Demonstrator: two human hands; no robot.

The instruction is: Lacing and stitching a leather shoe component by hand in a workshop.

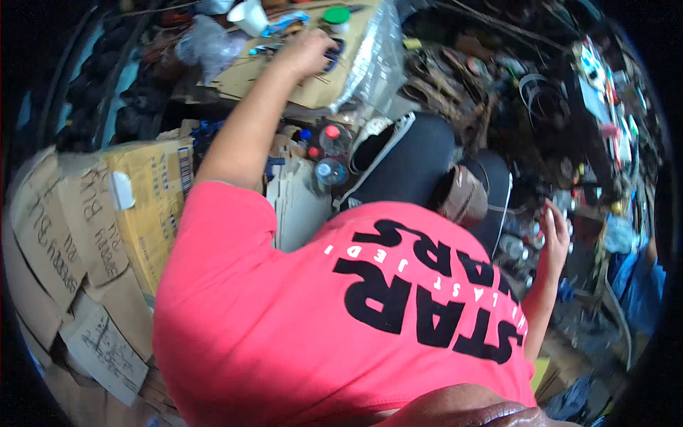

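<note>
My left hand (309, 55) reaches out to the far left over a cardboard-covered surface (313, 94). Its fingers curl onto a small dark blue item (334, 57), whose kind I cannot make out. Just beyond stands a jar with a green lid (336, 16). At the right, away from the surface, my right hand (555, 231) is raised with its fingers stretched upward, somewhat blurred. Between my knees sits a brown leather-like piece (464, 196). A thin pale strand runs from near it towards my right hand; whether it reaches the fingers is unclear.
A white cup (249, 17) and a clear plastic bag (210, 46) are at the back left. Bottles with red and blue caps (332, 142) stand beside my left knee. Cardboard boxes (146, 203) line the left. Scraps and piled clutter (455, 82) spread beyond my knees.
</note>
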